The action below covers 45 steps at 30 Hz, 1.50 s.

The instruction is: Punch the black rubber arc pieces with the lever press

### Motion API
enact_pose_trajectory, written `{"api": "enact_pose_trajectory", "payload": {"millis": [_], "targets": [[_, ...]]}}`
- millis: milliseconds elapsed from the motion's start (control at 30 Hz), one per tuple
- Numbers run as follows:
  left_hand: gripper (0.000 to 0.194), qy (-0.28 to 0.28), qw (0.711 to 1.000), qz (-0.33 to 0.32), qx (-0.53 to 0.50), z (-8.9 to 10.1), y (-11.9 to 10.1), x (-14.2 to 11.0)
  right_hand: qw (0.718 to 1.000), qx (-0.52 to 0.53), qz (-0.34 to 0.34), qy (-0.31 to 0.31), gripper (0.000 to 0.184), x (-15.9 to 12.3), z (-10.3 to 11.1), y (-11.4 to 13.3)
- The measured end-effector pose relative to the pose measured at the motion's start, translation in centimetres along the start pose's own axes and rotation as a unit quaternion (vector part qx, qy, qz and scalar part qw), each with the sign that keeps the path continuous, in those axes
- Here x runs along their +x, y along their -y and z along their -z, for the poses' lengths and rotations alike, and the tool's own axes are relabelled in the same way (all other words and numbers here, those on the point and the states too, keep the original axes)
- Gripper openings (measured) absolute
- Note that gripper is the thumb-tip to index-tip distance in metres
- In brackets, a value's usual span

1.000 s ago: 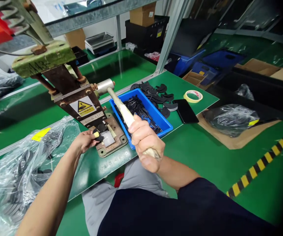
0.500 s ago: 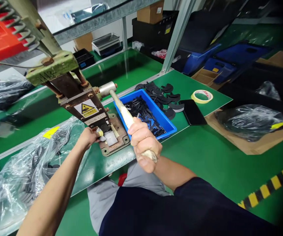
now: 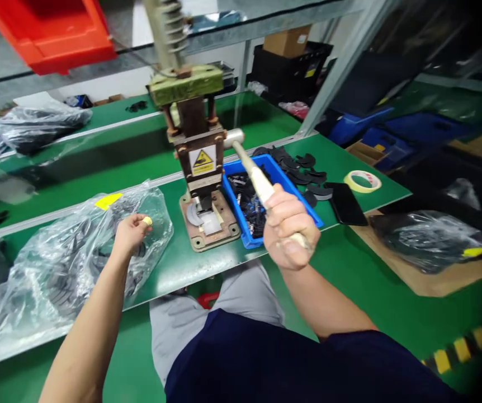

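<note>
My right hand [image 3: 289, 229] is closed round the pale lever handle [image 3: 258, 182] of a small hand press [image 3: 201, 159], which stands on the green bench. A curved grey-black piece [image 3: 192, 213] lies on the press's rusty base plate [image 3: 228, 232], under the ram. My left hand [image 3: 131, 234] hovers left of the press, over a clear plastic bag of black parts [image 3: 69, 263]. Its fingers are curled and one wears a yellow fingertip cover. The palm faces away, so whatever it may hold is hidden.
A blue bin [image 3: 285, 180] of small black parts sits right of the press, under the lever. Beyond it lie black crescent pieces [image 3: 303, 165], a dark phone [image 3: 346, 204] and a tape roll [image 3: 362, 181]. More bagged parts [image 3: 429, 238] sit on cardboard at right. A red bin [image 3: 52, 31] rests on the shelf above.
My left hand has drawn back from the press base to above the plastic bag, leaving the piece on the plate. The view has swung left. My right hand still grips the lever.
</note>
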<state>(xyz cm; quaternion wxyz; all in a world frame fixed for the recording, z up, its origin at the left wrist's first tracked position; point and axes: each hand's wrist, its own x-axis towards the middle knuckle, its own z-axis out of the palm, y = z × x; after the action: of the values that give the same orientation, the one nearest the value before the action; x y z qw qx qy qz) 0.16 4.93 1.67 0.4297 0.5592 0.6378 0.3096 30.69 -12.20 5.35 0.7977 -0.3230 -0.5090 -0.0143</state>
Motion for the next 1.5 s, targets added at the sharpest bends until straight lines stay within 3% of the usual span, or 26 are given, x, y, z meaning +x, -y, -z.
{"api": "enact_pose_trajectory", "payload": {"millis": [67,133,233,400,500,700,800,867,1000,1067,1167,1267,1400,1500], "targets": [[0.023,-0.029,0.997,0.000,0.075,3.7,2.3,-0.6,0.997,0.045,0.060,-0.031,0.017,0.3,-1.0,0.2],[0.023,-0.041,0.986,-0.004,0.164,6.5,4.0,-1.7,0.994,0.064,0.074,-0.040,0.013,0.4,-1.5,0.2],[0.020,-0.017,0.964,-0.004,0.267,7.9,5.4,-3.1,0.995,0.071,0.068,-0.037,0.015,0.3,-1.7,0.1],[0.020,0.004,0.919,-0.008,0.394,5.5,6.0,-3.7,0.995,0.061,0.059,-0.046,0.018,0.2,-1.5,0.2],[0.019,0.007,0.910,-0.025,0.414,3.4,5.3,-3.6,0.996,0.051,0.060,-0.044,0.018,0.2,-1.5,0.2],[0.017,-0.044,0.886,-0.138,0.441,-0.3,3.4,-3.6,0.998,0.027,0.059,-0.024,0.019,0.4,-1.2,0.3],[0.020,-0.006,0.877,-0.182,0.445,-1.1,3.3,-3.4,0.998,0.033,0.053,-0.012,0.015,0.3,-0.9,0.3],[0.022,0.020,0.885,-0.183,0.428,-0.8,3.3,-3.1,0.998,0.038,0.043,-0.009,0.014,0.3,-0.9,0.3],[0.030,-0.006,0.902,-0.144,0.407,0.3,3.0,-1.9,0.996,0.061,0.056,-0.021,0.017,0.3,-1.1,0.1],[0.032,0.014,0.909,-0.115,0.400,0.5,2.6,-1.2,0.996,0.061,0.059,-0.023,0.017,0.3,-1.1,0.1],[0.026,0.058,0.918,-0.072,0.386,0.3,2.0,-0.7,0.997,0.049,0.051,0.000,0.015,0.2,-0.8,0.2],[0.020,0.050,0.936,-0.045,0.345,-0.1,1.6,-0.6,0.999,0.031,0.041,0.015,0.013,0.1,-0.4,0.3],[0.023,0.035,0.977,-0.024,0.209,-1.3,0.0,-0.8,0.999,0.021,0.045,0.021,0.012,0.1,0.0,0.1],[0.034,0.036,0.998,-0.024,0.036,-3.5,-2.3,-1.4,0.997,0.028,0.052,0.040,0.011,0.1,0.3,-0.1]]}}
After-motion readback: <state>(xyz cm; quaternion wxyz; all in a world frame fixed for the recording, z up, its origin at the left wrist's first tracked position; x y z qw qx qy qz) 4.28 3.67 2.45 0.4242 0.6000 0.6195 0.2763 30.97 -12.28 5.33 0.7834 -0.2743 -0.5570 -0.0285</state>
